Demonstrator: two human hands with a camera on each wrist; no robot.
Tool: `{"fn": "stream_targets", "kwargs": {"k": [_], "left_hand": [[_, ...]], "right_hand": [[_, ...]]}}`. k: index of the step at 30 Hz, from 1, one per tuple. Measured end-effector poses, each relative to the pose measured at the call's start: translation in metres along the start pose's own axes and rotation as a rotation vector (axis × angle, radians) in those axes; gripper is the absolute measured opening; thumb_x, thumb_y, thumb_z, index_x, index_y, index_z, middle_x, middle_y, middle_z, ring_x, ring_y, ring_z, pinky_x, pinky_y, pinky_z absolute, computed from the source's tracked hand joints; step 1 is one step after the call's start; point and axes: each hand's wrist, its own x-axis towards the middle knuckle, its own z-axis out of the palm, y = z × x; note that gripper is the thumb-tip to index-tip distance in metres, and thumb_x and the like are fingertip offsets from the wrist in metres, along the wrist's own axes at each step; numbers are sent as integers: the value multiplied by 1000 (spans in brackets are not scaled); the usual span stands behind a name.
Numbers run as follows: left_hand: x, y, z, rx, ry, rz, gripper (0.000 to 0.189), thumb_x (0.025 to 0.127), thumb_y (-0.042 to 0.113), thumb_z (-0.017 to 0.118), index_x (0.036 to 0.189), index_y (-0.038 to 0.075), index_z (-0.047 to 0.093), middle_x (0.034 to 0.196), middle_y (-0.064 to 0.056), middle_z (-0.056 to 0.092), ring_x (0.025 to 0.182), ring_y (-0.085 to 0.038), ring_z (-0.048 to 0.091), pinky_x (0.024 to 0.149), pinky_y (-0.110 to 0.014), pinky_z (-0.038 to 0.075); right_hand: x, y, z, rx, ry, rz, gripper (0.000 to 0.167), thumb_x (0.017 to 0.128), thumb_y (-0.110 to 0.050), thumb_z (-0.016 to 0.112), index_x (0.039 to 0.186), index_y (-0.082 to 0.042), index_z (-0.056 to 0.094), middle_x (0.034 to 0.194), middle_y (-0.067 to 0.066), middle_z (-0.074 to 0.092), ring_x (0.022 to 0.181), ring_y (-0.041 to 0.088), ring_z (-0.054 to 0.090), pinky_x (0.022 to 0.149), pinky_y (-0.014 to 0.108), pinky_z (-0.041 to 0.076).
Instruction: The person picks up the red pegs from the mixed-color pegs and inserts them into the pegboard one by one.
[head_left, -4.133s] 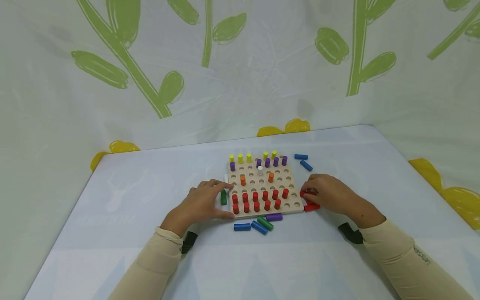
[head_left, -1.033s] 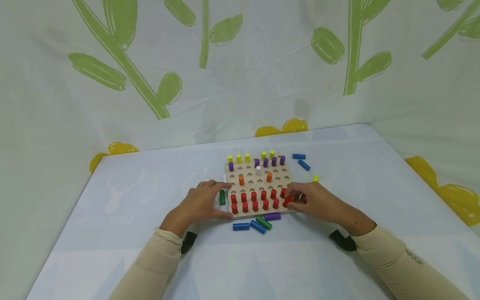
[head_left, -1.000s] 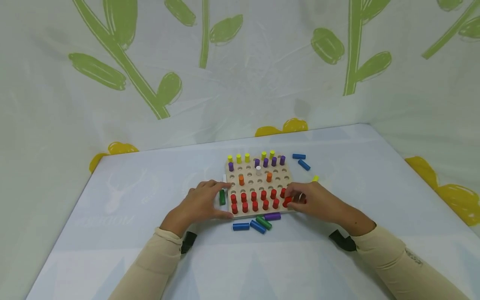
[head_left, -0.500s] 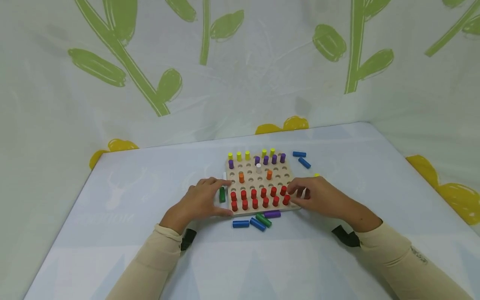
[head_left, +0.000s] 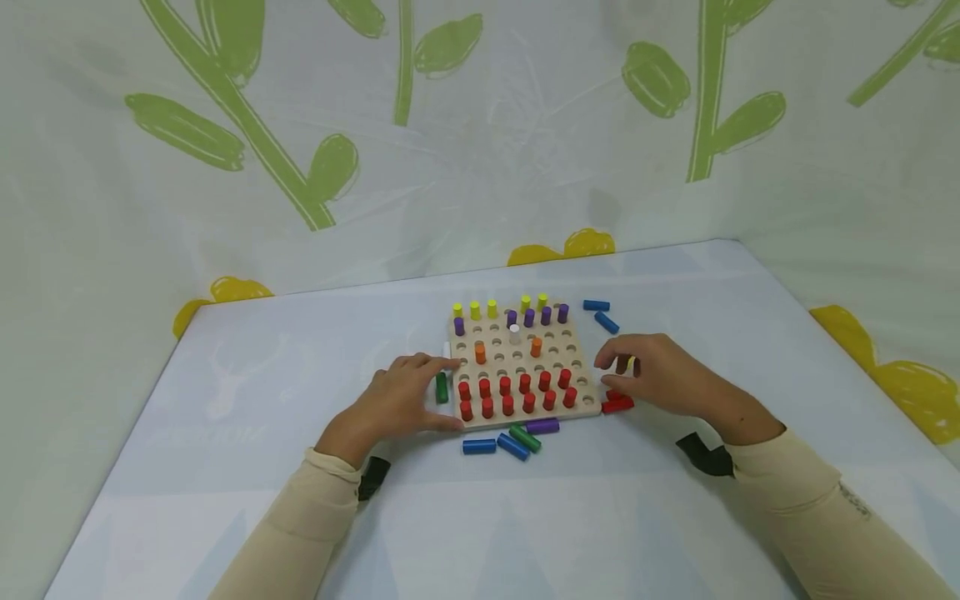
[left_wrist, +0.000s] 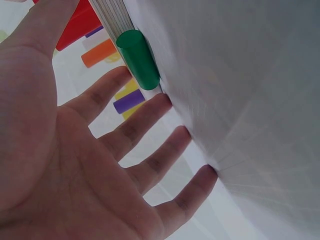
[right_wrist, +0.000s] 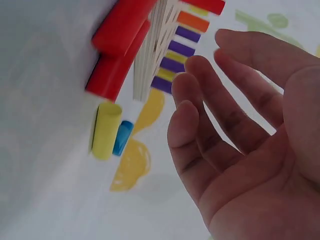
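A wooden pegboard point(head_left: 517, 367) lies on the table with upright pegs in it: two rows of red pegs point(head_left: 508, 405) in front, yellow ones point(head_left: 475, 310) at the back, purple ones point(head_left: 546, 316) just before those. Orange pegs point(head_left: 480, 354) and a white peg point(head_left: 514, 334) stand mid-board. My left hand point(head_left: 396, 398) steadies the board's left edge, its thumb and index finger spread along it, around a loose green peg point(left_wrist: 138, 60). Holding nothing, my right hand point(head_left: 656, 375) hovers by the board's right side, fingers loosely bent, over loose red pegs point(head_left: 618, 405) and a yellow peg point(right_wrist: 106, 131).
Two blue pegs point(head_left: 480, 447), a green peg point(head_left: 525, 438) and a purple peg point(head_left: 542, 426) lie before the board. More blue pegs point(head_left: 607, 322) lie past its back right corner. Printed fabric point(head_left: 525, 167) rises behind the table.
My right hand has carried a red peg from beside the board into the front row, let go of it, and drawn back to the right. My left hand has stayed at the board's edge.
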Motion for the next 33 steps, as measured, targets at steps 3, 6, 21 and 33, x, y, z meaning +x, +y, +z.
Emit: {"fn": "stream_targets", "kwargs": {"k": [3, 6, 21, 33], "left_hand": [[1, 0, 0, -2, 0, 4, 92, 70, 59, 84, 149, 32, 45, 154, -11, 44, 143, -36, 38, 113, -66, 32], [1, 0, 0, -3, -1, 5, 92, 70, 59, 84, 149, 32, 45, 154, -10, 44, 143, -36, 38, 113, -65, 33], [-1, -1, 0, -8, 1, 2, 92, 70, 59, 84, 149, 33, 45, 155, -10, 44, 144, -36, 37, 114, -66, 31], [0, 1, -1, 7, -3, -11, 92, 71, 58, 84, 150, 33, 45, 155, -10, 44, 144, -35, 37, 114, -66, 31]], "right_hand": [[-2, 5, -4, -7, -13, 4, 18, 86, -11, 77, 103, -13, 73, 96, -3, 70, 86, 15, 58, 66, 22, 53], [-3, 10, -7, -11, -38, 8, 19, 85, -11, 78, 103, -14, 74, 99, -2, 70, 88, 16, 57, 66, 22, 52], [-1, 26, -9, -32, -187, 52, 16, 86, -10, 77, 99, -21, 75, 94, -5, 66, 87, 16, 55, 66, 22, 52], [2, 31, -3, -35, -175, 25, 16, 85, -7, 77, 95, -20, 75, 88, -5, 65, 80, 14, 54, 63, 21, 50]]}}
